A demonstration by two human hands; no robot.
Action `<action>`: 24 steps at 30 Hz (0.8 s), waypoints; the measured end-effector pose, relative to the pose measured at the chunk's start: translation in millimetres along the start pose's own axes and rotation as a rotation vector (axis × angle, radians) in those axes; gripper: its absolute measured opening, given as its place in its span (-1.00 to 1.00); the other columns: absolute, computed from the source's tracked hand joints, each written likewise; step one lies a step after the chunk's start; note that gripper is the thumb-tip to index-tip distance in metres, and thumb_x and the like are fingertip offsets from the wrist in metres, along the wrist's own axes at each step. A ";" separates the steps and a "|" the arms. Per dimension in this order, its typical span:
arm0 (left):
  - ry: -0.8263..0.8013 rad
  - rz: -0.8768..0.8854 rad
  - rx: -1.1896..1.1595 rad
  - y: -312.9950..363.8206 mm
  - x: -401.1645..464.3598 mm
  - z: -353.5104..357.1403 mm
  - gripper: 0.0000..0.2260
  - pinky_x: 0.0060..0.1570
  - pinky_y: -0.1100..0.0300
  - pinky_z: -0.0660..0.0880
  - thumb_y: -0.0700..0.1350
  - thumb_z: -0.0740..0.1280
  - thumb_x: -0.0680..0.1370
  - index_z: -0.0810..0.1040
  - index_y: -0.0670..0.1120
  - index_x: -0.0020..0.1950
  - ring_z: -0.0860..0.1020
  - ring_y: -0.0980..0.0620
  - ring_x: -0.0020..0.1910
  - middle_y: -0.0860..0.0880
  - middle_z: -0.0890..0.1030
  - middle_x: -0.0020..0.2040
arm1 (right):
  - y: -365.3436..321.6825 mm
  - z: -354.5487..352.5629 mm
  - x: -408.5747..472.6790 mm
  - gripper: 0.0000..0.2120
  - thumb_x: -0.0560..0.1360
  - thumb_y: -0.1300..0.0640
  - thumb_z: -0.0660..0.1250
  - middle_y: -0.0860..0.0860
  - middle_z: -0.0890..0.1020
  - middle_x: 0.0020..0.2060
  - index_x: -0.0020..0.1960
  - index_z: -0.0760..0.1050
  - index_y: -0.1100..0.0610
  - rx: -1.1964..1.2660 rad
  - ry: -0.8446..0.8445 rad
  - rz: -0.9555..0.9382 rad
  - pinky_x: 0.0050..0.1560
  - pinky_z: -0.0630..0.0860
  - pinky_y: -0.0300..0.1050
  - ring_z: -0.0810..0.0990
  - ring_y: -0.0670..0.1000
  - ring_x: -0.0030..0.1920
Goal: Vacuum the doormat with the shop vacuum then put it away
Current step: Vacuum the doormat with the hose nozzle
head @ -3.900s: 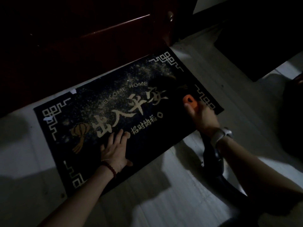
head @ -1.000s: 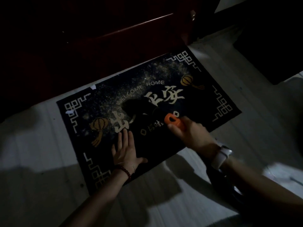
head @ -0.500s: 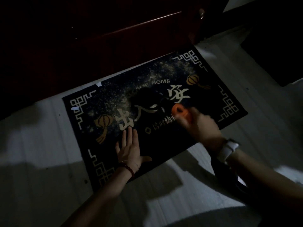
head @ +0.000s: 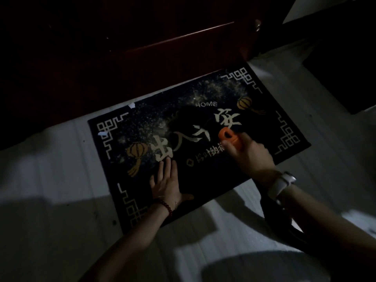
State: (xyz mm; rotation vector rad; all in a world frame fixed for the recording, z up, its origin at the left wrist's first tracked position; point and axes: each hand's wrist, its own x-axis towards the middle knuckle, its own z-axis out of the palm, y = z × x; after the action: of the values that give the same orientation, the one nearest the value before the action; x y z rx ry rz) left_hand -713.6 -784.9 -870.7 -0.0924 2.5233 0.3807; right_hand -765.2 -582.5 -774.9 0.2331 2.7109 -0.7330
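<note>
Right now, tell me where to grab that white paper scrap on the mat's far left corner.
Pinch the white paper scrap by its raised pale edge, coming from the left with the left hand, which now presses the doormat nearby. It looks thin and nearly flat, so fingertips suit it better than a full grasp.

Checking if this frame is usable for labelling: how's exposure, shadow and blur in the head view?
Head view: heavily underexposed; the door is almost black. Hard shadows cross the floor. The black vacuum nozzle merges into the doormat, hiding part of the lettering; only its orange part reads. The right hand is slightly motion-blurred, the left hand sharper. Wide-angle bend at the edges.
</note>
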 end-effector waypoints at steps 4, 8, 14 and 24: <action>-0.059 0.056 0.004 -9.1 3.6 -6.2 -0.05 0.44 -0.08 -0.06 0.13 0.41 0.39 -0.19 -0.03 0.52 -0.25 0.01 0.51 0.02 -0.25 0.53 | -11.4 23.7 -13.2 -0.54 0.50 -0.24 0.13 0.05 0.57 -0.14 0.25 0.31 0.04 0.000 -0.092 -0.018 -0.23 0.53 -0.07 0.57 0.06 -0.22; 0.034 0.076 0.007 -21.7 -8.6 -4.8 -0.22 0.45 -0.01 -0.03 0.05 0.32 0.49 -0.11 -0.04 0.53 -0.20 0.00 0.52 -0.01 -0.21 0.54 | -21.6 45.0 -45.4 -0.54 0.50 -0.26 0.11 0.02 0.58 -0.13 0.26 0.28 0.02 -0.061 -0.176 -0.107 -0.15 0.56 -0.03 0.59 0.04 -0.18; 0.155 -0.086 -0.023 -80.9 -56.4 3.0 -0.28 0.44 -0.06 -0.07 0.17 0.22 0.52 -0.10 0.00 0.53 -0.20 0.01 0.52 0.00 -0.22 0.54 | -10.6 17.9 -36.5 -0.49 0.50 -0.24 0.13 0.00 0.48 -0.22 0.31 0.27 0.04 -0.092 0.022 -0.082 -0.38 0.36 -0.19 0.45 -0.03 -0.34; 0.089 -0.161 -0.045 -111.3 -57.1 3.3 -0.18 0.46 -0.08 -0.09 0.20 0.28 0.48 -0.14 -0.04 0.53 -0.20 0.07 0.51 0.01 -0.21 0.54 | -47.6 83.3 -105.6 -0.51 0.50 -0.26 0.10 0.05 0.59 -0.09 0.29 0.25 0.01 -0.173 -0.241 -0.221 -0.19 0.48 -0.09 0.60 0.10 -0.14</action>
State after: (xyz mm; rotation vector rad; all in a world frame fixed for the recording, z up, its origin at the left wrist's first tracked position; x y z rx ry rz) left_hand -648.0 -891.4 -869.2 -0.3340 2.5729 0.3756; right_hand -655.8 -673.7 -784.3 -0.1867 2.5719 -0.5387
